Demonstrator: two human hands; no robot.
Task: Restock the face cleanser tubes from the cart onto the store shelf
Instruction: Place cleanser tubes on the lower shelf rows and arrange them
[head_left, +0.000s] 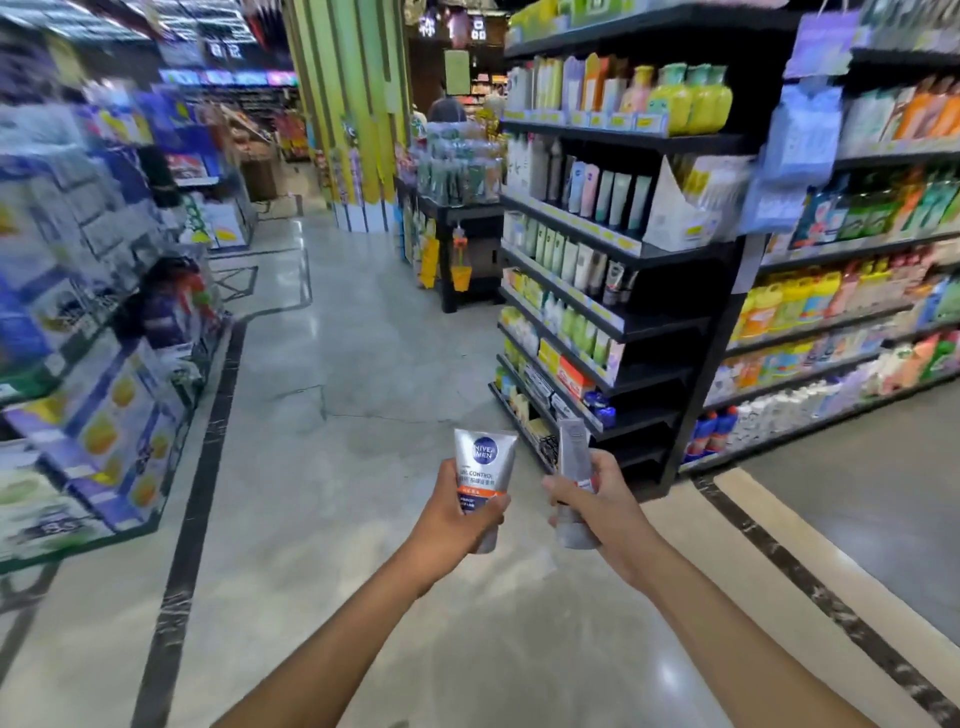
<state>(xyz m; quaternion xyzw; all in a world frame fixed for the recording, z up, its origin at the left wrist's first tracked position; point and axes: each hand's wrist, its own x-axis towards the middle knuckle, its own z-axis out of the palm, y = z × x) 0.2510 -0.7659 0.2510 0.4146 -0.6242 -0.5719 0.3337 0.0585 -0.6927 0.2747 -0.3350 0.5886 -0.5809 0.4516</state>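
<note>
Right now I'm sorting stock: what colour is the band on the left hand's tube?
Orange band on the silver tube in the left hand; head view.

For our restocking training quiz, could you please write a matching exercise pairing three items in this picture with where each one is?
Items:
1. Nivea Men tube
2. grey tube
3. yellow-green bottles

Places:
A. on the upper shelf
B. gripped in the left hand
C. gripped in the right hand

Pairs: 1-B, 2-C, 3-A
</note>
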